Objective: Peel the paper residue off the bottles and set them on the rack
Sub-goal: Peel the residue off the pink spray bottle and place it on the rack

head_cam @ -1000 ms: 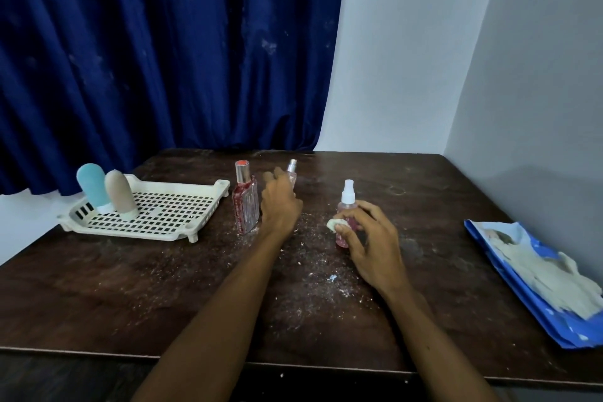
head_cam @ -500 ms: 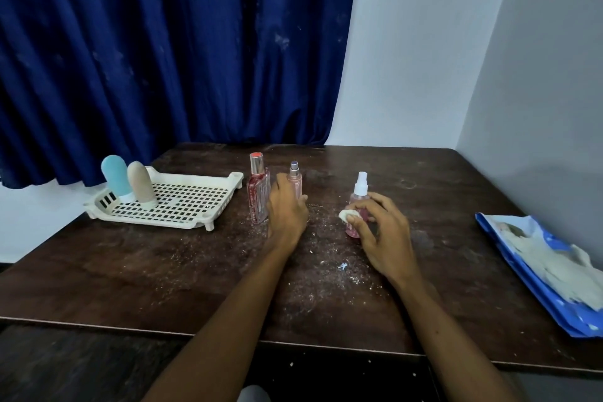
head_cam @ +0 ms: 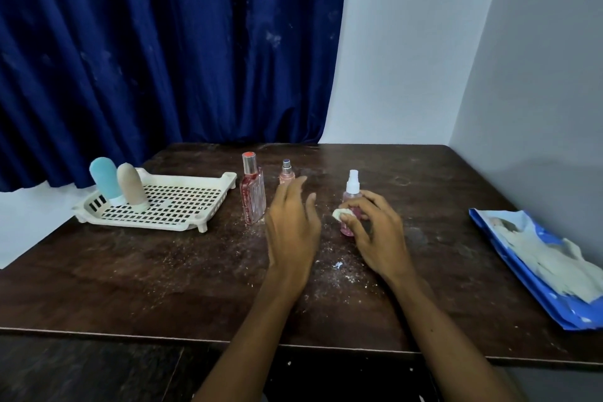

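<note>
Our right hand (head_cam: 375, 232) grips the upright spray bottle (head_cam: 351, 198) with a paper wad (head_cam: 342, 214) at the thumb, while our left hand (head_cam: 293, 225) hovers beside it, fingers loose, empty.

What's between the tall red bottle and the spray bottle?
Head view: a small pink bottle and the open left hand; right hand holds the spray bottle.

Dim, cool, bluish indoor light. Brightest on white wall (head_cam: 408, 59) at upper centre, greying toward right edge. Soft shadow low on right side, just above table (head_cam: 424, 173). Near-black folds in curtain (head_cam: 163, 42) at left. Faint pale sheen on far tabletop. Slight motion blur on left hand (head_cam: 292, 228). Wide-angle bowing at frame edges. Soft, compressed detail throughout.
</note>
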